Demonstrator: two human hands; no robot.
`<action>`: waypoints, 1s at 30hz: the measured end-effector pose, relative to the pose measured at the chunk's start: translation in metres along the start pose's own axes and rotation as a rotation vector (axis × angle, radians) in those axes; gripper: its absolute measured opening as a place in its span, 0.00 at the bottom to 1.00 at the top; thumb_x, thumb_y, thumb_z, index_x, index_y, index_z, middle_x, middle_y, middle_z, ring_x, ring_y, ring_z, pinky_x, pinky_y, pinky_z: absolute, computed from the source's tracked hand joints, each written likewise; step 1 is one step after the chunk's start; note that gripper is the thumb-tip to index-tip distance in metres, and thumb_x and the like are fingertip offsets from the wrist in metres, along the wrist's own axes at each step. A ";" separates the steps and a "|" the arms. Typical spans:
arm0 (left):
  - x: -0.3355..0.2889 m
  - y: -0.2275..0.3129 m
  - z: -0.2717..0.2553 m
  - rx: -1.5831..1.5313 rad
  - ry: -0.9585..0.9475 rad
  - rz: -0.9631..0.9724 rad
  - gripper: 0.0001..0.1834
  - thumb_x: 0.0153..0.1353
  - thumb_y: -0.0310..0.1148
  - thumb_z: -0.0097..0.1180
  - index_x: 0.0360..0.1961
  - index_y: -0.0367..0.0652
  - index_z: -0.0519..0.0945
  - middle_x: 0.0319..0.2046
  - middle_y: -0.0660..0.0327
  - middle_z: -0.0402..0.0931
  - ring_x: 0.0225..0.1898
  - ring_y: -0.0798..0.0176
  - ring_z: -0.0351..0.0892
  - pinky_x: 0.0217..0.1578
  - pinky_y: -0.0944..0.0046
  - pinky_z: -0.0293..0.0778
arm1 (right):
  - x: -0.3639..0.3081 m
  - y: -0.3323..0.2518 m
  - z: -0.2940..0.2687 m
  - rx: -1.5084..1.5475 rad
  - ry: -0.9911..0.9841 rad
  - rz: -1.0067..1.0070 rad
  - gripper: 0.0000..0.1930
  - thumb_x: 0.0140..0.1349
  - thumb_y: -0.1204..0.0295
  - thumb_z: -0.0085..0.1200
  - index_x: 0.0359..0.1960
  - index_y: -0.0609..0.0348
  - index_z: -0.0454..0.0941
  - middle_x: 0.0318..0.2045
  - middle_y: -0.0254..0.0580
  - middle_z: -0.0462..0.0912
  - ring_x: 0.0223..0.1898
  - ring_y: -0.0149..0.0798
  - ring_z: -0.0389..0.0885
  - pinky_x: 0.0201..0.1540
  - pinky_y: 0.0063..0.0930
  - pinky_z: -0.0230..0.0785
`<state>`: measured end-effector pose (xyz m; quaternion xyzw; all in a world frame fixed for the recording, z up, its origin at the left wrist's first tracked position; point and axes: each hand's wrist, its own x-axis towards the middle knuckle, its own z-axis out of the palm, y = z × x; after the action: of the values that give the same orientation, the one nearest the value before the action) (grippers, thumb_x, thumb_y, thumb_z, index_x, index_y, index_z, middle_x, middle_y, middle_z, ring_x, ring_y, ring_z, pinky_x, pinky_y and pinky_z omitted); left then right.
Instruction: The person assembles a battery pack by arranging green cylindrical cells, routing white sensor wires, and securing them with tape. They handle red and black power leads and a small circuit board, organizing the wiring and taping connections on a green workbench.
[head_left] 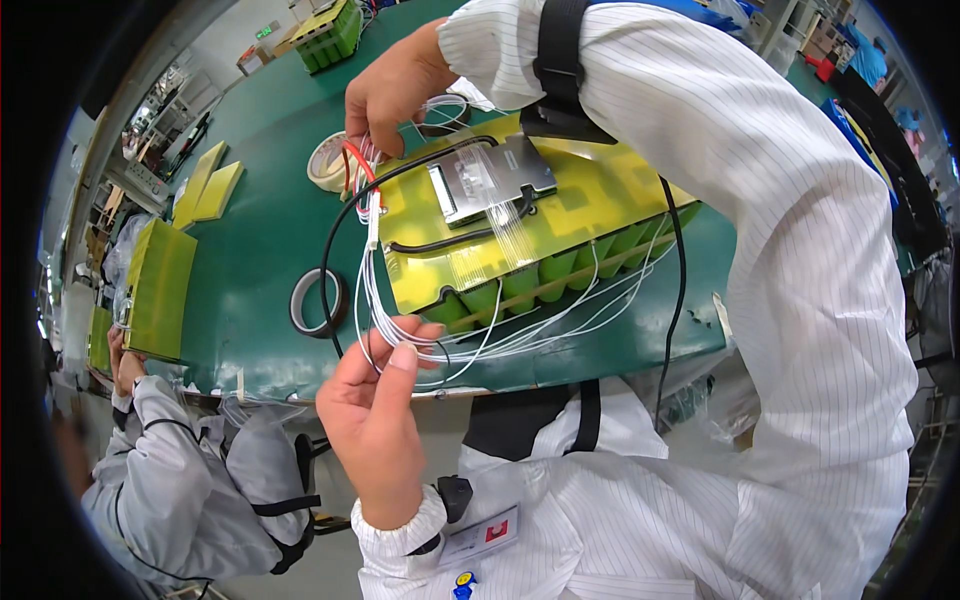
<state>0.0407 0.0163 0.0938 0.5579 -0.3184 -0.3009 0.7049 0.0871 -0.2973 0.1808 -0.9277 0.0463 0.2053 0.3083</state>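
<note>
A battery pack [590, 185] lies slightly above the centre of the view; take it as the middle of the dial. Its top is a translucent yellow board, and green cylindrical cells show along the edge at six o'clock. A silvery metal plate [507, 163] sits on the board under strips of clear tape, with black cables on either side of it. Long white wires [368, 270] loop from the cell side round to nine o'clock, near a red lead [357, 160].

The hands are apart, both closed on the wires: the left hand [385, 405] pinches the loops between thumb and fingers at seven o'clock, and the right hand [393, 95] grips the bunch at ten o'clock.

A cream tape roll [326, 165] lies just beside the wires at nine o'clock, a black tape roll [308, 302] at eight. The white striped right sleeve [790, 190] arches from four o'clock over to eleven, hiding part of the counter. A loose black cable [676, 300] hangs at four.

The counter [250, 285] is glossy green. Farther out at nine lie yellow slabs [212, 190]; at eight a co-worker's hands [127, 368] touch a yellow block [162, 290]. Another pack [330, 40] stands at ten to eleven, and shelves [165, 125] line the room beyond nine.
</note>
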 end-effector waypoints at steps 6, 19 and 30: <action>0.001 0.023 0.009 0.136 -0.110 -0.002 0.20 0.65 0.23 0.59 0.57 0.26 0.78 0.46 0.51 0.84 0.40 0.67 0.82 0.41 0.66 0.78 | -0.002 -0.006 0.002 -0.095 0.008 -0.005 0.18 0.49 0.74 0.60 0.45 0.54 0.85 0.33 0.26 0.82 0.38 0.28 0.71 0.38 0.30 0.62; -0.006 0.003 0.045 0.793 -0.238 0.330 0.38 0.59 0.28 0.66 0.67 0.25 0.63 0.41 0.49 0.85 0.24 0.61 0.85 0.25 0.67 0.77 | -0.010 -0.018 0.011 -0.230 0.095 -0.049 0.16 0.50 0.76 0.62 0.43 0.62 0.84 0.35 0.35 0.85 0.36 0.33 0.77 0.44 0.31 0.68; 0.006 -0.032 0.057 0.765 -0.087 0.551 0.30 0.64 0.28 0.60 0.63 0.23 0.67 0.31 0.50 0.83 0.19 0.58 0.81 0.22 0.62 0.75 | -0.052 -0.014 0.007 -0.540 0.445 0.026 0.21 0.54 0.69 0.58 0.52 0.54 0.82 0.50 0.49 0.83 0.51 0.48 0.81 0.58 0.40 0.72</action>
<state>-0.0026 -0.0288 0.0734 0.6590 -0.5717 0.0130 0.4885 0.0402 -0.2839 0.2045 -0.9971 0.0682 0.0065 0.0317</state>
